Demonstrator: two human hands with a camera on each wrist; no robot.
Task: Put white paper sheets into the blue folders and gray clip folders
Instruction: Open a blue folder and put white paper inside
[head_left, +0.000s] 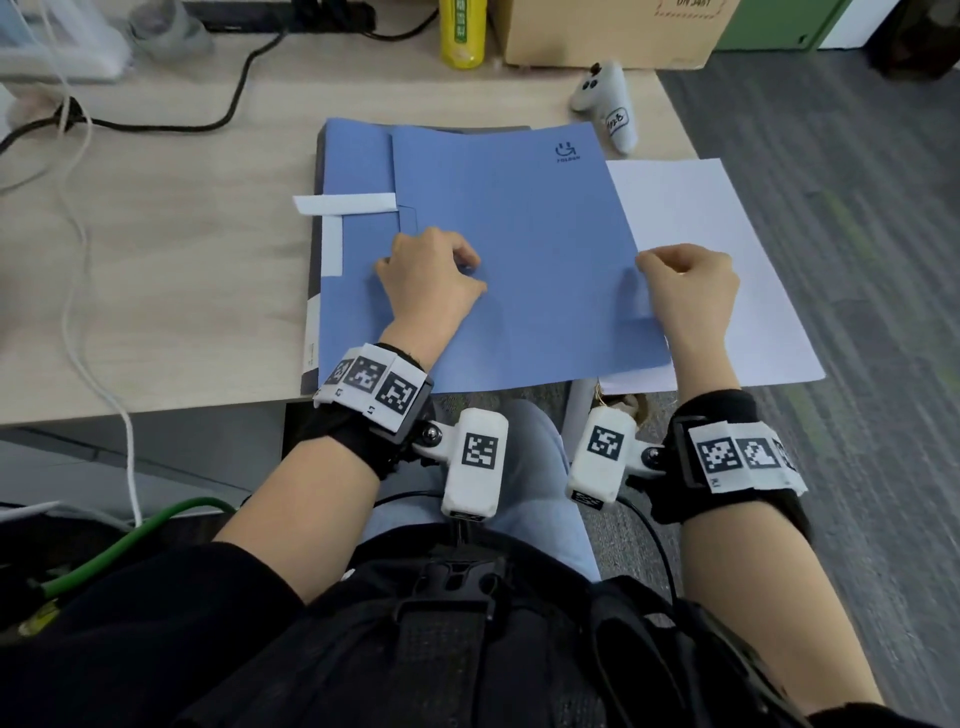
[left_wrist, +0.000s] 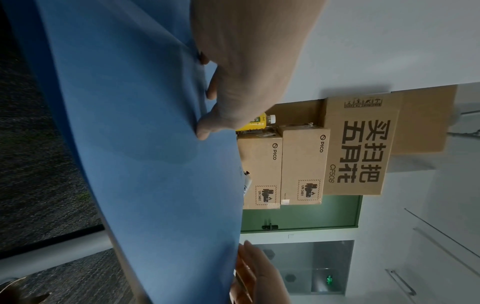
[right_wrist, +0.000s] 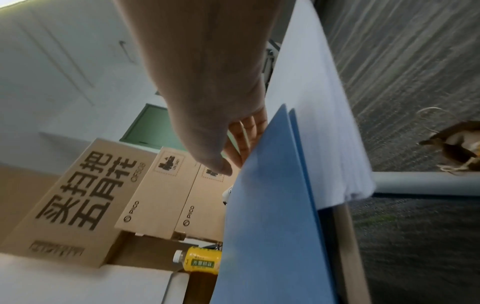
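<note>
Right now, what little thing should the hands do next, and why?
Probably lift the cover open. The right hand pinches the right edge of the top blue folder, which is closed, while the left hand rests on its cover. The white paper sheets lie outside, beside it.

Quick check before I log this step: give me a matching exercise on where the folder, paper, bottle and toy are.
Things:
1 blue folder
2 white paper
3 yellow bottle
4 white plush toy

Places:
A far edge, beside the cardboard box
B under both hands
C right of the folder, overhanging the desk
D just beyond the folder's far right corner

Pairs: 1-B, 2-C, 3-A, 4-D
</note>
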